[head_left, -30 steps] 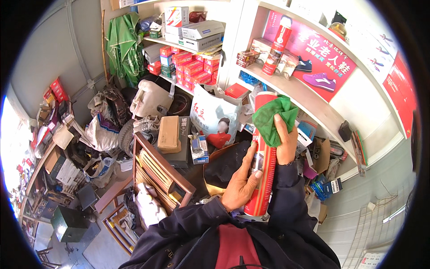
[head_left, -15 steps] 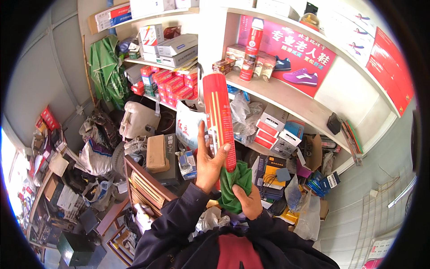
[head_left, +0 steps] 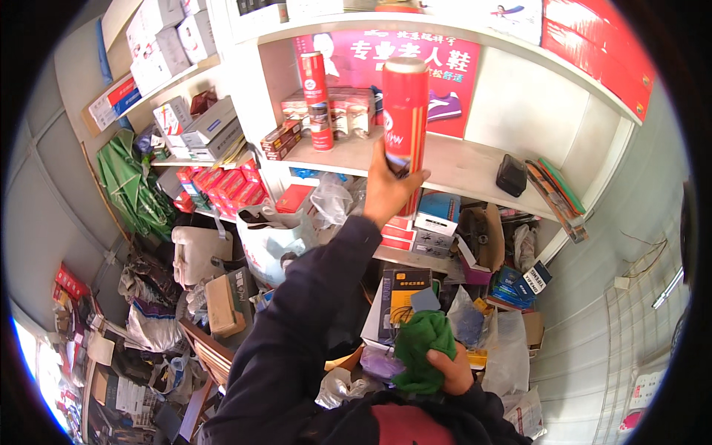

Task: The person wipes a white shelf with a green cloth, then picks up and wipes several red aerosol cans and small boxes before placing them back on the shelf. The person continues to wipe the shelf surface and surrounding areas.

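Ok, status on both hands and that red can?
Left hand gripping red can, upright before shelf. Right hand holding green cloth. Second can standing on shelf, farther left.

The jacket (head_left: 337, 419) is dark, nearly black; its long sleeves (head_left: 297, 311) end just behind the bare left grip (head_left: 393, 185) and right grip (head_left: 454, 369). Below the right grip, a dark-red shirt (head_left: 411, 425) is visible.
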{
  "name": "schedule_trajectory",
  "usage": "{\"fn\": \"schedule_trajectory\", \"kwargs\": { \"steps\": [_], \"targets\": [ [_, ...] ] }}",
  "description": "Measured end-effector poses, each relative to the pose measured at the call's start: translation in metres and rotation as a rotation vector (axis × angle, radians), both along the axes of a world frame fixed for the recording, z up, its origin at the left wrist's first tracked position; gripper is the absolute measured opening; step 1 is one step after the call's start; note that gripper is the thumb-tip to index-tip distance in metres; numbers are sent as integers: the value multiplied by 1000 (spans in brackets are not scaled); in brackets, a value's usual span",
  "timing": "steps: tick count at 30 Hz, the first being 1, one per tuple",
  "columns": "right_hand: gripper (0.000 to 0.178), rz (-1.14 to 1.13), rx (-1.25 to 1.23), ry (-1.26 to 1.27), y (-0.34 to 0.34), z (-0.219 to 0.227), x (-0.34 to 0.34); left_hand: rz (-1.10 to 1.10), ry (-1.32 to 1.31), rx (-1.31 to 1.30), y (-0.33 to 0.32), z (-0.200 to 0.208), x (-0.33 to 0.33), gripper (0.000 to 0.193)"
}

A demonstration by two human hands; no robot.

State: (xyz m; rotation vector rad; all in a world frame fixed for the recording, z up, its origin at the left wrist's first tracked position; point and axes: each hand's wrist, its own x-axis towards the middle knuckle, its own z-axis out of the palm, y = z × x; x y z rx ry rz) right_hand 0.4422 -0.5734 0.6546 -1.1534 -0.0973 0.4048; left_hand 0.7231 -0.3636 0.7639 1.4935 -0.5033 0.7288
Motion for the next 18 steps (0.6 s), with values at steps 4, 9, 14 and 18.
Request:
{"fn": "schedule_trajectory", "kwargs": {
  "steps": [4, 9, 14, 18],
  "targets": [
    [50, -146, -53, -21, -41, -2, -2, -189, 15, -154, -59, 19, 71, 76],
    [46, -239, -22, 11, -76, -6, -5, -85, 110, -76, -117, 21, 124, 82],
    [44, -281, -70, -16, -102, -10, 0, 23, 84, -17, -154, 13, 149, 83],
    [45, -285, -66, -36, -115, -14, 7, 72, 92, -1, -170, 8, 160, 84]
  ]
}}
